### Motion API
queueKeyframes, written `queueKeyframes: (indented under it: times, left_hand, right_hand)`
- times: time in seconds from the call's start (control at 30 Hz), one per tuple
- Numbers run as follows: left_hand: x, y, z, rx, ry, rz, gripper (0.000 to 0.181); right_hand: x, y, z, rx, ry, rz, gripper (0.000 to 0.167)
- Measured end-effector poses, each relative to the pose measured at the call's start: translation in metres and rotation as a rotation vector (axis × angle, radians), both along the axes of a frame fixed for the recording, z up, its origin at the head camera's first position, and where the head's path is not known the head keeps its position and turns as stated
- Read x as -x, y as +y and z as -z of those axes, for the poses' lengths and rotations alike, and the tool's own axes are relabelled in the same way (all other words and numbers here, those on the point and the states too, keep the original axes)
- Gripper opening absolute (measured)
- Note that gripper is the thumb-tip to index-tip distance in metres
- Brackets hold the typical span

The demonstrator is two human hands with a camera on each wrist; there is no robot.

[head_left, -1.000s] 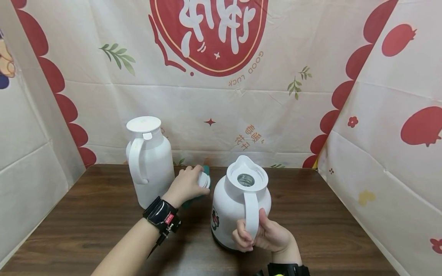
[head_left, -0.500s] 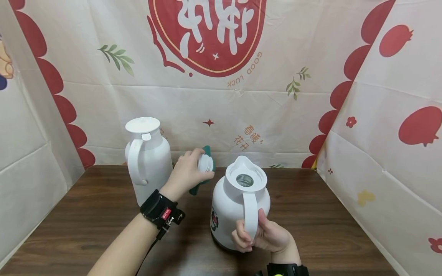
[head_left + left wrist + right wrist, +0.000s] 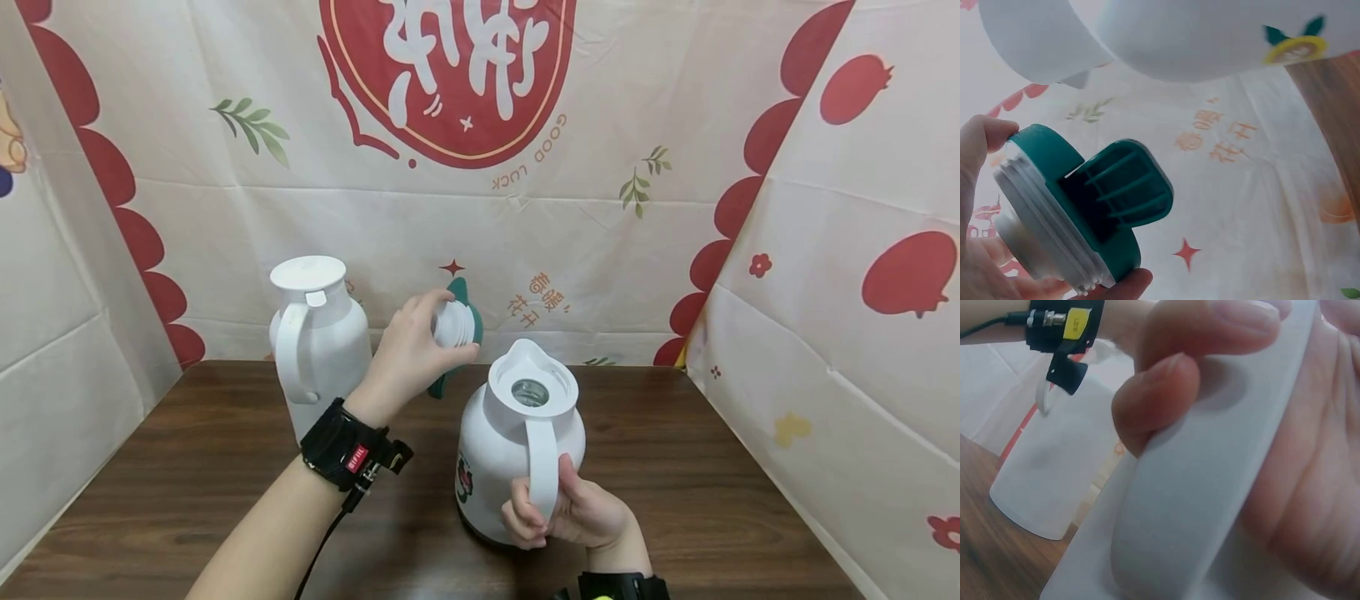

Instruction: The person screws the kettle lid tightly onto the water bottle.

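Observation:
My left hand [image 3: 408, 350] pinches a green and white threaded stopper [image 3: 456, 325] in the air, between the two jugs and above the table. In the left wrist view the stopper [image 3: 1054, 206] lies tilted between thumb and fingers, its green tab sticking out to one side. A round white jug [image 3: 517, 442] stands upright on the table, its mouth uncovered and its spout facing away. My right hand [image 3: 573, 508] grips its handle; the right wrist view shows fingers curled round the white handle [image 3: 1204, 469].
A taller white jug [image 3: 330, 350] with its lid on stands at the left, behind my left forearm. The brown wooden table [image 3: 675, 500] ends at a printed cloth backdrop [image 3: 637, 275], with cloth walls on both sides.
My left hand has lifted the stopper from low behind the jugs, up and slightly to the right. My right hand and the round jug have stayed put.

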State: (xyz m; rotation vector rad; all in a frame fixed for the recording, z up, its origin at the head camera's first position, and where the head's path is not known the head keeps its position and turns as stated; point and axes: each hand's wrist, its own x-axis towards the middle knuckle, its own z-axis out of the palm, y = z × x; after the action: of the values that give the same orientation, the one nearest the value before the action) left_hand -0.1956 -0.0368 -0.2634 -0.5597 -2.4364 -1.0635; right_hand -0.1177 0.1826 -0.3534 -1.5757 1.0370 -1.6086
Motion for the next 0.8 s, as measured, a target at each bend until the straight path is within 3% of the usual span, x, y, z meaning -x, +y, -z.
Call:
queueKeyframes:
  times: [0.43, 0.8]
  left_hand:
    - [-0.012, 0.01, -0.027, -0.146, 0.095, 0.077, 0.071]
    - [-0.019, 0.019, -0.042, -0.23, 0.119, 0.123, 0.072]
  right_hand:
    - [0.0, 0.0, 0.001, 0.0, -0.006, 0.007, 0.067]
    - [0.0, 0.001, 0.001, 0.001, -0.003, 0.02, 0.067]
